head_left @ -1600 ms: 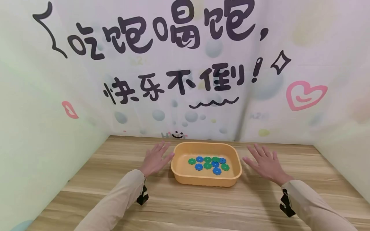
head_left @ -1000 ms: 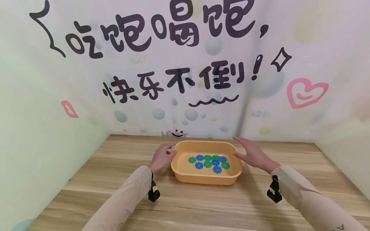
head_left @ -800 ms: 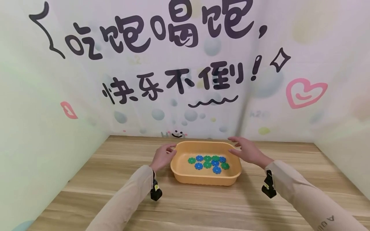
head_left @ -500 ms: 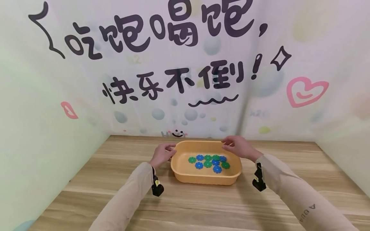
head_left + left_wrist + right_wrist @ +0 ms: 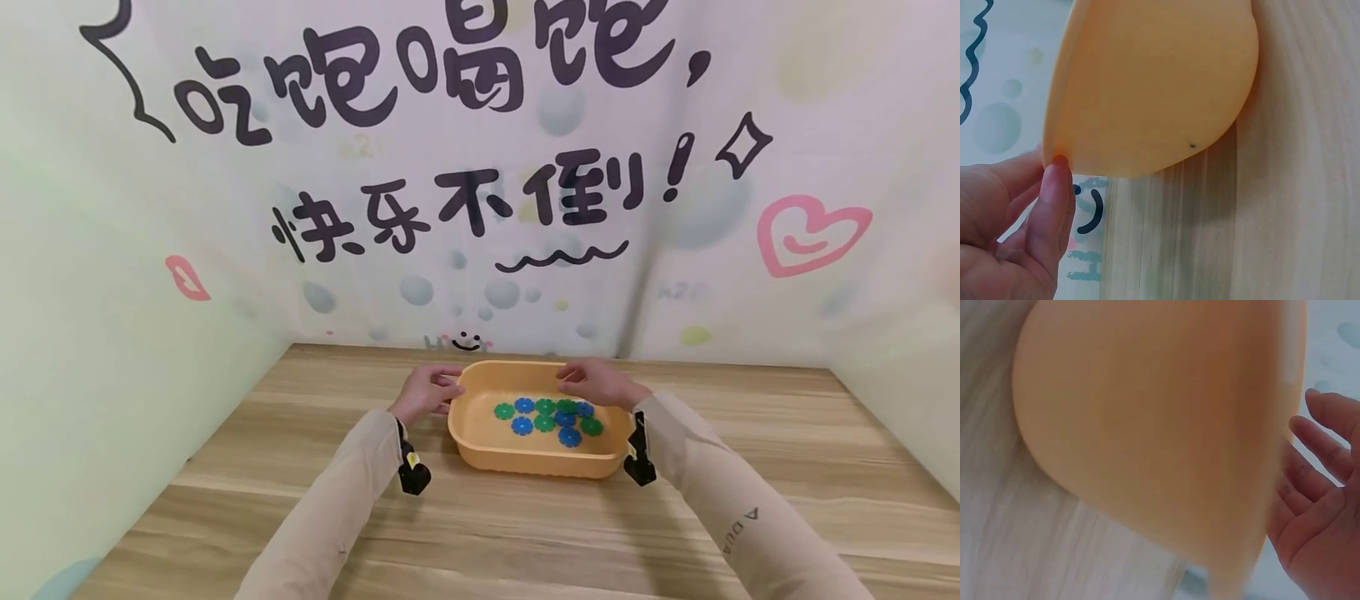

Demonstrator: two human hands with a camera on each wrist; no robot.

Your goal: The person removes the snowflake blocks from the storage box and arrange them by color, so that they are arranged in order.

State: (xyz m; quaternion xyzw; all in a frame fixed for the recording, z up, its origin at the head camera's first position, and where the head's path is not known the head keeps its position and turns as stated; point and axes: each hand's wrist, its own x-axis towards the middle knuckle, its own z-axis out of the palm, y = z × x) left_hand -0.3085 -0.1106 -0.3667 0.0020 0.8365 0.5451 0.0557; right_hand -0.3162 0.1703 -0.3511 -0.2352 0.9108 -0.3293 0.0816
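Observation:
A light orange plastic tub (image 5: 525, 461) stands on the table, with several green notched plastic discs (image 5: 504, 411) and blue notched discs (image 5: 522, 426) lying flat on its floor. My left hand (image 5: 423, 393) pinches the tub's rim at the back left corner; in the left wrist view the thumb and fingers (image 5: 1057, 181) meet at that edge. My right hand (image 5: 600, 383) hovers over the tub's back right part, holding nothing, its fingers loosely bent. Seen from the right wrist, those fingers (image 5: 1319, 447) lie beyond the rim, and whether they touch it I cannot tell.
The wood-grain table (image 5: 480, 542) extends around the tub. Just behind it rises a white printed backdrop (image 5: 405, 333) with dark lettering, and a pale side wall (image 5: 135, 375) borders the left. Both wrists carry a black camera mount (image 5: 414, 473).
My right hand has moved left from beside the tub to above its back right part. My left hand has come in from the left and taken the rim. The discs lie as before.

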